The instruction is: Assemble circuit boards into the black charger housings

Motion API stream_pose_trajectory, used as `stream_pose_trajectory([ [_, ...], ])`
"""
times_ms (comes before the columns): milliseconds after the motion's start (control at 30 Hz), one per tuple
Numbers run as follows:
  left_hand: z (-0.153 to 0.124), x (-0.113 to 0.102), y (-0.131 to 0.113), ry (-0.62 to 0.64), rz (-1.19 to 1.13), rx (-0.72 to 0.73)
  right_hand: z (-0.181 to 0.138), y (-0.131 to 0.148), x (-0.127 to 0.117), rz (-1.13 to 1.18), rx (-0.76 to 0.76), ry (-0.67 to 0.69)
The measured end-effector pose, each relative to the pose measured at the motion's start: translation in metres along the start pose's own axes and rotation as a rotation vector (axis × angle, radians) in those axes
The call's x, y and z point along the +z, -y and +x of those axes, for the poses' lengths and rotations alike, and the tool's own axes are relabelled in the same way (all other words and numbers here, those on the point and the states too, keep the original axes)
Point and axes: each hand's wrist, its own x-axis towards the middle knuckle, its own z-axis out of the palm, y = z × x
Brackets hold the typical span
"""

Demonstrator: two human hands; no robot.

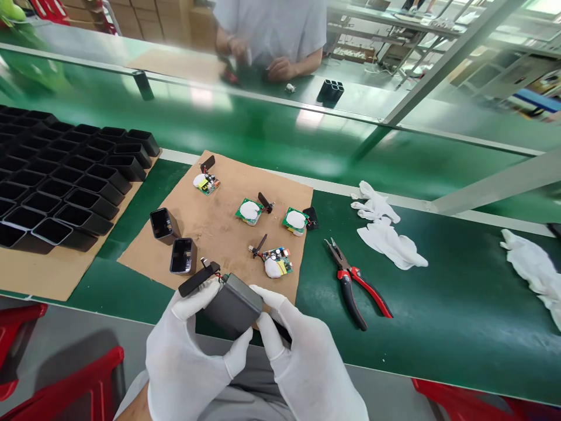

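My left hand (188,351), in a white glove, is closed around a dark grey rectangular plastic housing (234,304). Its thumb also presses on a black plug end cap (199,279) with metal prongs, joined by short red and black wires to the housing's open end. Gloved in white too, my right hand (307,351) grips the housing's other end between thumb and fingers. A dark strip shows by the right fingers, too hidden to name. Just beyond my hands, two open black housings (183,256) stand on brown cardboard (219,234), near a circuit board (278,263) with white filler.
Several more circuit boards (249,211) with caps lie on the cardboard. To the right are red-black pliers (350,280) and white gloves (390,242). Rows of black housings (83,204) fill the left side. Behind a clear partition (263,128), a person (272,35) works. Red stools (83,386) stand below.
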Motion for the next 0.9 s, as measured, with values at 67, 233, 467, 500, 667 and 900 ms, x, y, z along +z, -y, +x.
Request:
stream_pose_trajectory([
  [67, -0.001, 0.001, 0.002, 0.0, -0.019, 0.016, 0.0, 0.0, 0.0, 0.067, 0.005, -0.003],
  [233, -0.001, 0.001, -0.004, -0.013, -0.002, 0.0, -0.002, -0.004, 0.002, 0.035, -0.014, -0.035],
  [467, 0.006, 0.006, -0.008, -0.034, -0.051, -0.007, -0.007, -0.009, 0.001, -0.079, -0.033, -0.072],
  [500, 0.008, 0.007, -0.008, -0.021, -0.096, -0.031, -0.01, -0.009, -0.002, -0.092, -0.034, -0.078],
  [667, 0.02, 0.004, -0.014, 0.142, -0.524, -0.297, -0.025, -0.002, -0.021, -0.094, -0.022, -0.068],
  [900, 0.029, 0.001, -0.028, 0.267, -0.712, -0.457, -0.031, 0.001, -0.033, -0.183, -0.226, -0.171],
])
